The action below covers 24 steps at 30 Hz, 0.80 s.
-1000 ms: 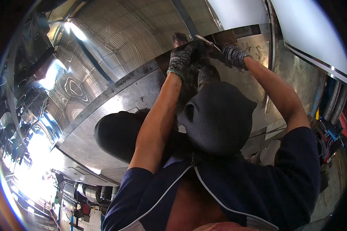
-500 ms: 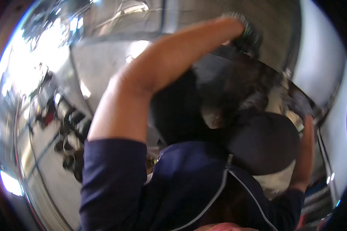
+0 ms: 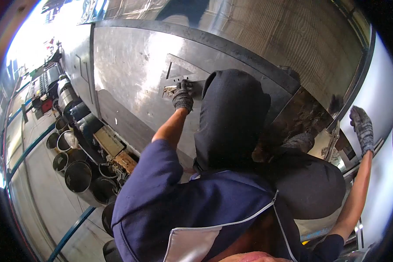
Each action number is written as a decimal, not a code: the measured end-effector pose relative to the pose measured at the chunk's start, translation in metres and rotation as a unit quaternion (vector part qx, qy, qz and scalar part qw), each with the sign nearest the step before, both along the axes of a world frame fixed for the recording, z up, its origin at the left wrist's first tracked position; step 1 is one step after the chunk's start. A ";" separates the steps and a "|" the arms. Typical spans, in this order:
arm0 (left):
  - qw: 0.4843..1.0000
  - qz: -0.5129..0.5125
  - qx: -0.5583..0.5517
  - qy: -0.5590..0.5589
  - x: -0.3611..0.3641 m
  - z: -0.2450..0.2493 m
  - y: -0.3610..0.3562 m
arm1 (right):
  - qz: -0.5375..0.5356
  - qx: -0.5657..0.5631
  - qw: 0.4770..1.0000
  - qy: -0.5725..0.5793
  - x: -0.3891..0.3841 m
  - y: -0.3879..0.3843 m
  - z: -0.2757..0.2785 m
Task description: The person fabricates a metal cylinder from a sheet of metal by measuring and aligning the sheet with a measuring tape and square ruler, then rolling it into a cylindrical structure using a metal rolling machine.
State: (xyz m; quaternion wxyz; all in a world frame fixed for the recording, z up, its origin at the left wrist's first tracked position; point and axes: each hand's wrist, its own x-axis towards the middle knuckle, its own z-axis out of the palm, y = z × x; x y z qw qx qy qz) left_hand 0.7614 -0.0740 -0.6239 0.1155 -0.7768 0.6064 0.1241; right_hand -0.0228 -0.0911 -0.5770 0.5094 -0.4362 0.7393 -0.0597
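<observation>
My left hand [image 3: 183, 97], in a grey knit glove, reaches onto a grey metal panel [image 3: 131, 65]. Its fingers are stretched over the edge of a small cut-out [image 3: 169, 91] with yellowish metal inside, just below a larger angular opening [image 3: 179, 70]. At the far right my right hand [image 3: 361, 126], gloved alike, is raised beside a smooth white surface [image 3: 382, 96]. The fingers there are extended, and nothing shows in them. Between my arms are my black-clad knees [image 3: 233, 118], bent, and a dark shoe [image 3: 299, 142].
Several dark cylindrical containers [image 3: 78, 176] stand on the floor at the left, alongside a wooden block [image 3: 109, 140]. A dark rail [image 3: 179, 30] runs along the panel's far edge, before a ribbed brownish surface [image 3: 288, 32]. Dirty, rust-brown metal [image 3: 305, 113] lies beyond my foot.
My left hand has come from the upper right across to the panel's cut-out. My right hand now shows farther right, by the white surface. The view has turned and become sharper.
</observation>
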 end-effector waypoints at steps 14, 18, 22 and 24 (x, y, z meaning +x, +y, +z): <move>0.951 -0.244 -0.113 0.153 -0.041 0.091 -0.127 | 0.336 -0.101 0.934 -0.064 0.257 -0.139 0.075; 0.891 -0.180 -0.180 0.375 -0.128 0.117 -0.161 | 0.413 -0.109 0.893 -0.139 0.345 -0.150 0.109; 0.833 -0.193 -0.153 0.495 -0.211 0.127 -0.164 | 0.374 0.004 0.911 -0.173 0.367 -0.133 0.052; 0.824 -0.206 -0.107 0.517 -0.217 0.126 -0.163 | 0.345 0.039 0.912 -0.217 0.356 -0.121 0.031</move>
